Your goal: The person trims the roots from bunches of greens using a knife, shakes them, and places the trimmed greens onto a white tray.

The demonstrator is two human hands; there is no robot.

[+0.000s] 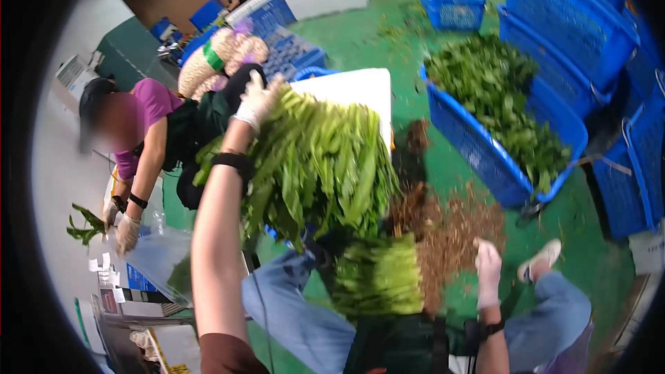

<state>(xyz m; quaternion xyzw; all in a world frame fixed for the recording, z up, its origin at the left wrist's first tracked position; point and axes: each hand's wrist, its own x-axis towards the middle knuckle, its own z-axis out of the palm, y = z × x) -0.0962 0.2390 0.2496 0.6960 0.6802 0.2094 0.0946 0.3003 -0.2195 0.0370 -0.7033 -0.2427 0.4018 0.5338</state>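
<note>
A broad heap of long-leaved greens [318,159] lies over a white board [374,86], pale stem ends at the far side and leaves hanging toward me. My gloved left hand [256,102] is at the heap's far left corner, thumb and fingers apart beside the stem ends. Between my knees rests another bundle of greens [381,277], its pale stems toward the right. My gloved right hand [488,271] is raised right of that bundle, over the littered floor, fingers curled closed; I cannot tell what, if anything, they hold.
Brown plant scraps [457,235] litter the green floor. To the right stands a blue crate [471,145] of leafy greens, near stacked blue crates [561,21]. At left, a bending co-worker [156,118] holds greens above a clear plastic bag [163,256]. A pale netted sack [215,59] lies behind.
</note>
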